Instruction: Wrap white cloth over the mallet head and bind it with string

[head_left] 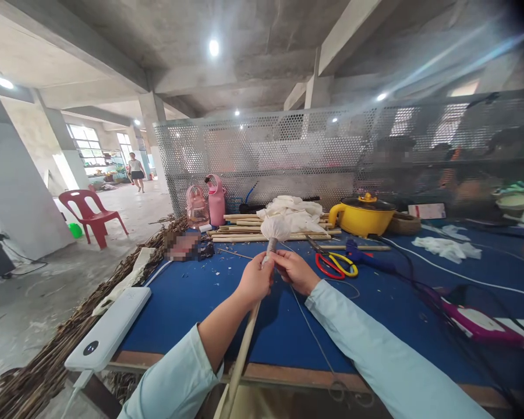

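Observation:
My left hand (255, 279) is closed around a long wooden stick (244, 349) that rises from below the table edge. A bundle of white cloth (276, 228) is gathered on the stick's top end. My right hand (293, 270) pinches the cloth's neck just below the bundle, fingers pressed together. A thin string (308, 326) trails from the hands across the blue table top (192, 302) toward me.
Red and yellow scissors (335, 265), a yellow electric pot (361, 215), a pile of white cloth (294, 212) on wooden sticks (262, 235), pink bottles (216, 201), a white power bank (109, 329), and cables lie on the table. Dry stalks (70, 337) pile at left, beyond them a red chair (91, 215).

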A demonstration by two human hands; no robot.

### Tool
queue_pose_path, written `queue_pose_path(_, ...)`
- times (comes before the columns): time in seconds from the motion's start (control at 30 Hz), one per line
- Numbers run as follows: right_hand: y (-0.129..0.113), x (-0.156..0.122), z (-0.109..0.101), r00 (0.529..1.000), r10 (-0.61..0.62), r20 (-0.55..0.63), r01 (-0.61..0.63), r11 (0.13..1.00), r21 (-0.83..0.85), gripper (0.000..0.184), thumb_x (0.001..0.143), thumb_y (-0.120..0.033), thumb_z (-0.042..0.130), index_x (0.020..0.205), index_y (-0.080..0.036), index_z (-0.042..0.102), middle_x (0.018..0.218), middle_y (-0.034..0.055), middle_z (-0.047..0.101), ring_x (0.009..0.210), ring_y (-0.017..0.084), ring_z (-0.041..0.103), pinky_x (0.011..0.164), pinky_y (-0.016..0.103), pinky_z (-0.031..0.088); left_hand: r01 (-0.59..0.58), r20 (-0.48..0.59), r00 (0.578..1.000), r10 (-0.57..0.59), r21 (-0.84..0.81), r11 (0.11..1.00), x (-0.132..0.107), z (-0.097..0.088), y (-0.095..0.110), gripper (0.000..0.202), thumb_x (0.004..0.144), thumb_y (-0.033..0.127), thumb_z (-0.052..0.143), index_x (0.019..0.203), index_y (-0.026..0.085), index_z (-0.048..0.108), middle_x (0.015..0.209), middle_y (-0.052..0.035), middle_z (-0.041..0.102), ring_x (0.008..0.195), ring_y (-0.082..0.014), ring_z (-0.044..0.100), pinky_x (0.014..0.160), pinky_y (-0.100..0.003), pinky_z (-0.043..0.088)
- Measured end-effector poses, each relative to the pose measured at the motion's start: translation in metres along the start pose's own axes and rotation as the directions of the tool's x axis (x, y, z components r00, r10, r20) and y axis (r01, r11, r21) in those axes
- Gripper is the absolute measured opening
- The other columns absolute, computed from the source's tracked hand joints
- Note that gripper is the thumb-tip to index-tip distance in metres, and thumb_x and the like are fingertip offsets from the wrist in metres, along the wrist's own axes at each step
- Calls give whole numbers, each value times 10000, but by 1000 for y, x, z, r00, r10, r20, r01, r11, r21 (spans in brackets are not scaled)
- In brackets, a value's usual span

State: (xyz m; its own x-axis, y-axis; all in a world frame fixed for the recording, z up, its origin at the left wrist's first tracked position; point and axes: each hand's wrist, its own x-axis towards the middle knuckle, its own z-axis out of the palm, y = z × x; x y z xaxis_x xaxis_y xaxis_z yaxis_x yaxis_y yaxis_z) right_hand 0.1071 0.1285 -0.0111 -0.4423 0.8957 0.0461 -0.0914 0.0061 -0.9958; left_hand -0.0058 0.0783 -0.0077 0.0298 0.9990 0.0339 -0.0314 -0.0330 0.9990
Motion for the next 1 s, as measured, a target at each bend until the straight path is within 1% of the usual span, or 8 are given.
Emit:
queue_pose_path(0.23, -6, -5, 2, 978, -199, -67, 188, 971, -147, 288, 667, -412, 653, 624, -156, 528, 442, -64, 430, 374, 46, 283, 370, 214, 156, 21, 17, 1000, -18, -186, 982, -2, -3, 7, 157, 828, 358, 461, 809, 203, 441, 563, 81, 332, 343, -25, 267, 316, -135, 178)
queue_pose_path(0.4, -12, -10, 2, 986, -163, -41, 165, 986, 38, 337, 632, -434, 694, 614, -174, 480, 392, -93, 351, 338, 34, 218, 353, 206, 125, 5, 103, 994, 28, -312, 950, -11, -3, 20, 213, 806, 400, 509, 806, 203, 427, 591, 79, 357, 354, -5, 225, 323, -118, 174)
queue_pose_path(0.53, -17, -13, -1, 989, -148, 26, 142, 975, 169, 365, 612, -404, 734, 643, -179, 448, 386, -107, 323, 326, 24, 180, 341, 191, 99, 52, 199, 979, 46, -459, 887, -17, -3, 23, 248, 799, 409, 535, 899, 192, 470, 620, 58, 422, 363, 4, 230, 329, -105, 153)
queue_pose_path(0.67, -17, -13, -6, 977, -113, 181, 68, 970, 235, 345, 682, -373, 697, 890, -185, 497, 434, -99, 417, 320, 27, 166, 322, 177, 66, 46, 185, 981, 51, -486, 873, -19, -2, 24, 406, 824, 376, 518, 1198, 241, 434, 610, 40, 479, 350, -11, 263, 331, -107, 179)
queue_pose_path(0.77, -14, -12, -8, 963, -57, 264, -21, 959, 281, 358, 698, -384, 681, 929, -188, 490, 425, -118, 369, 327, 24, 105, 314, 172, 70, 131, 214, 977, -21, -514, 848, -18, -4, 25, 539, 840, 335, 501, 1338, 312, 296, 599, 42, 497, 332, -13, 251, 330, -100, 161)
queue_pose_path(0.83, -11, -11, -9, 968, -26, 250, -46, 959, 280, 359, 672, -387, 697, 882, -178, 496, 420, -121, 334, 336, 19, 98, 319, 172, 70, 235, 268, 957, -111, -492, 838, -13, -6, 24, 502, 851, 310, 467, 1331, 272, 323, 663, -3, 564, 328, -13, 271, 324, -109, 162)
queue_pose_path(0.9, -9, -10, -9, 983, 1, 184, -47, 969, 243, 358, 643, -392, 713, 824, -167, 501, 417, -118, 310, 339, 18, 118, 327, 178, 56, 301, 229, 949, -219, -437, 848, -6, -11, 21, 459, 862, 333, 412, 1294, 182, 372, 698, -51, 602, 354, -53, 386, 325, -145, 237)
queue_pose_path(1.0, -8, -8, -9, 997, 41, 61, -51, 983, 175, 363, 598, -399, 732, 711, -170, 475, 407, -119, 252, 343, 22, 137, 335, 192, 45, 241, 20, 967, -253, -386, 890, 5, -18, 15, 494, 875, 439, 335, 1274, 149, 365, 740, -59, 620, 483, -134, 542, 391, -217, 377)
